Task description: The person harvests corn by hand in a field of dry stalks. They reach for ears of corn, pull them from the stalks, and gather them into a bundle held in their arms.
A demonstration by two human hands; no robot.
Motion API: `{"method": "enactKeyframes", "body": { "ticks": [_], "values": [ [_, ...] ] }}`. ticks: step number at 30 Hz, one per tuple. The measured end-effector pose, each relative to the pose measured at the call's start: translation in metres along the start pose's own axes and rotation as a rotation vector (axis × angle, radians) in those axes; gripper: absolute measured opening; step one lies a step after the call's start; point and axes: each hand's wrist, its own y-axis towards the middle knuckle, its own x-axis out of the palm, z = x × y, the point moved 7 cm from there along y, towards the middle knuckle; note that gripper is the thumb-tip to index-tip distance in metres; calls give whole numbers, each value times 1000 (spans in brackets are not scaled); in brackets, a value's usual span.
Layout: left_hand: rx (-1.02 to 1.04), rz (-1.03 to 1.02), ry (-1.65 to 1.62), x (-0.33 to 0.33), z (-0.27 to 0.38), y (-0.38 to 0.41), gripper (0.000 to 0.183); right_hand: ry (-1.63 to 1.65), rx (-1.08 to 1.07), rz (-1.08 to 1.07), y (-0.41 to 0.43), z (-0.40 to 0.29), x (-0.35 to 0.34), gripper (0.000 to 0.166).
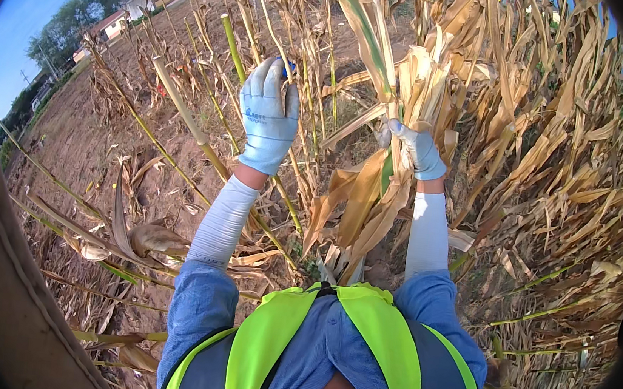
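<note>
My left hand [269,113], in a pale blue and white work glove, is among upright dry corn stalks. A thin stalk [275,28] runs down to the gap between its thumb and fingers. A small bright blue patch shows there; whether it is glove or object I cannot tell. The palm is hidden, so its grip is unclear. My right hand [420,149], gloved alike, is closed around a bundle of dry corn husks [423,84] that spreads open above the fist. Long brown leaves [365,200] hang below it, and a leaf with a green stripe [363,29] rises beside it.
Dense dry corn plants [557,129] crowd the right side. Cut stalks [177,95] slant across the left, over bare brown soil [82,130] with scattered leaves. Bent stalks and a dry husk [159,238] lie low at left. Buildings [114,25] and trees [58,28] stand far off.
</note>
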Motion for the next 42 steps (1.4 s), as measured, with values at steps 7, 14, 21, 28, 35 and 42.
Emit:
{"method": "enactKeyframes", "body": {
  "ticks": [7, 14, 21, 28, 35, 42],
  "values": [
    [308, -267, -328, 74, 98, -50, 53, -25, 177, 199, -76, 112, -34, 30],
    [506, -420, -223, 146, 124, -66, 52, -99, 287, 264, -116, 117, -44, 35],
    [608, -394, -330, 174, 149, -72, 38, -284, 260, 424, -160, 87, -73, 44],
    [379, -415, -420, 200, 128, -52, 43, -68, 81, 579, -185, 63, -116, 32],
    [-21, -293, -686, 184, 91, -8, 37, 26, -53, 579, -176, 23, -85, 26],
    [-113, -165, -846, 141, 78, 24, 28, 70, -311, 723, -167, -1, -73, 28]
  ]
}}
